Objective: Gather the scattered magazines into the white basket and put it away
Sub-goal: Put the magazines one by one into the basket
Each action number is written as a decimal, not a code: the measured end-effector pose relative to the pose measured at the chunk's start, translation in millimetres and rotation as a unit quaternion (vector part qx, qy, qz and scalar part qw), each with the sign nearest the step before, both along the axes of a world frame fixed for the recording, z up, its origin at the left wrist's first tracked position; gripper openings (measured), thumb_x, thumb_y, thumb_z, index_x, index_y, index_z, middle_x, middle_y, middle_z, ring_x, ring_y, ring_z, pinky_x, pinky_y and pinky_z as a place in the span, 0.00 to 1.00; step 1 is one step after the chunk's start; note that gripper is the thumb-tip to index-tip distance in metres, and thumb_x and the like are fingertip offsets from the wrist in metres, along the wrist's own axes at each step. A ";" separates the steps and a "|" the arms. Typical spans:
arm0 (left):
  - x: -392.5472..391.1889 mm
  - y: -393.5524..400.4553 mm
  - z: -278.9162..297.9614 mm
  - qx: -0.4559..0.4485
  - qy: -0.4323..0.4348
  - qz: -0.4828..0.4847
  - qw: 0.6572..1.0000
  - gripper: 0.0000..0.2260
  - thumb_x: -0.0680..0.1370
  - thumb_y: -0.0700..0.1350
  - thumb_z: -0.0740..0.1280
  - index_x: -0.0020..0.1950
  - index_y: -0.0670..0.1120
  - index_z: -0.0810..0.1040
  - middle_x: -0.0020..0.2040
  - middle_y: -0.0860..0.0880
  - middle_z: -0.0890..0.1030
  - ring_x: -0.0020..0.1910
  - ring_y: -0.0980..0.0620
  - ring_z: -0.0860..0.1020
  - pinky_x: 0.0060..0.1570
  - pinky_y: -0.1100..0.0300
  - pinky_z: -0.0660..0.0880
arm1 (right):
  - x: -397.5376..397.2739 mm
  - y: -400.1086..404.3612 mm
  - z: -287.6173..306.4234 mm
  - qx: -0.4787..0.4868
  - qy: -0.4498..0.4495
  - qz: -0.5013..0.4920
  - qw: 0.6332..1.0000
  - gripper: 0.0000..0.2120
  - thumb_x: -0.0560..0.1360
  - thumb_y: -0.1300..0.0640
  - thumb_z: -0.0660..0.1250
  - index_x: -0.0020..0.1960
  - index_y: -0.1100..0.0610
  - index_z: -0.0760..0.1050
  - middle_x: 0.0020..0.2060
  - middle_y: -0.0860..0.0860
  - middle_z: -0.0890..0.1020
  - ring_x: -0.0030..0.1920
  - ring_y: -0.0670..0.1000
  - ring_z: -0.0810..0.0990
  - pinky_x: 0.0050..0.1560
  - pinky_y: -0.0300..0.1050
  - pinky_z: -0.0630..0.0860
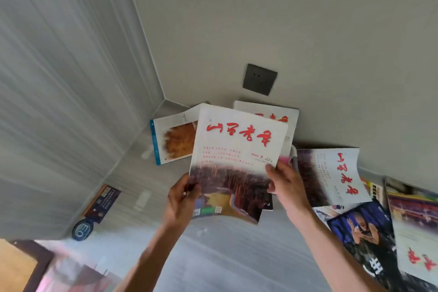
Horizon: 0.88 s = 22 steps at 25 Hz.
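I hold a white magazine with red calligraphy [237, 149] up off the grey floor with both hands. My left hand [183, 199] grips its lower left corner; my right hand [283, 185] pinches its lower right edge. Under it in the same grip sits a second magazine with a colourful cover [239, 208]. On the floor behind lie an orange-pictured magazine [174, 140] and another white one [288, 114]. More magazines spread to the right: a curled white one [336, 173], a blue-covered one [362, 232] and several at the frame's edge [417, 232]. No white basket is in view.
A dark wall socket [260, 79] sits low on the wall behind the magazines. A striped wall panel [59, 102] closes the corner on the left. A dark leaflet [104, 201] and a round blue object [81, 230] lie at its foot. Grey floor [225, 256] stretches towards me.
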<state>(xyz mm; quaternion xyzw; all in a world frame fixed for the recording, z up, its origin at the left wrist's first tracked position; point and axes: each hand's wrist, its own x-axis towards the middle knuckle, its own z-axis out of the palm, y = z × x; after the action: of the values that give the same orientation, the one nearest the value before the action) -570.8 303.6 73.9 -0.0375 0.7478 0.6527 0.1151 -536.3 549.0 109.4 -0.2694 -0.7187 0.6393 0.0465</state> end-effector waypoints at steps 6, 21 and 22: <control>-92.0 87.1 13.7 -0.140 0.087 -0.066 0.984 0.09 0.78 0.35 0.64 0.55 0.40 0.82 0.52 0.42 0.84 0.45 0.46 0.81 0.43 0.60 0.79 | -62.6 66.9 38.8 0.017 0.008 -0.110 0.994 0.10 0.79 0.59 0.62 0.45 0.46 0.78 0.41 0.44 0.82 0.35 0.42 0.78 0.34 0.41 0.75; -17.9 139.0 -20.9 -0.319 0.241 -0.173 0.900 0.15 0.72 0.32 0.67 0.56 0.44 0.78 0.54 0.46 0.82 0.52 0.43 0.81 0.49 0.48 0.79 | 14.5 111.0 -64.5 0.029 -0.164 -0.027 0.986 0.17 0.70 0.60 0.68 0.58 0.50 0.75 0.57 0.50 0.82 0.57 0.53 0.80 0.57 0.49 0.76; 1.8 148.2 -26.2 -0.314 0.278 -0.223 0.880 0.14 0.70 0.30 0.67 0.53 0.44 0.80 0.51 0.47 0.83 0.50 0.45 0.81 0.49 0.49 0.79 | 29.8 124.7 -72.2 0.029 -0.175 -0.048 0.983 0.12 0.70 0.61 0.68 0.52 0.49 0.76 0.56 0.52 0.82 0.56 0.53 0.80 0.57 0.50 0.76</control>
<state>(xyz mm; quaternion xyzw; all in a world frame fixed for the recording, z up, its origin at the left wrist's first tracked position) -569.0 451.8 47.7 0.2789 0.9036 0.3240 0.0266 -506.5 673.7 37.2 -0.4102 -0.7200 0.5582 -0.0418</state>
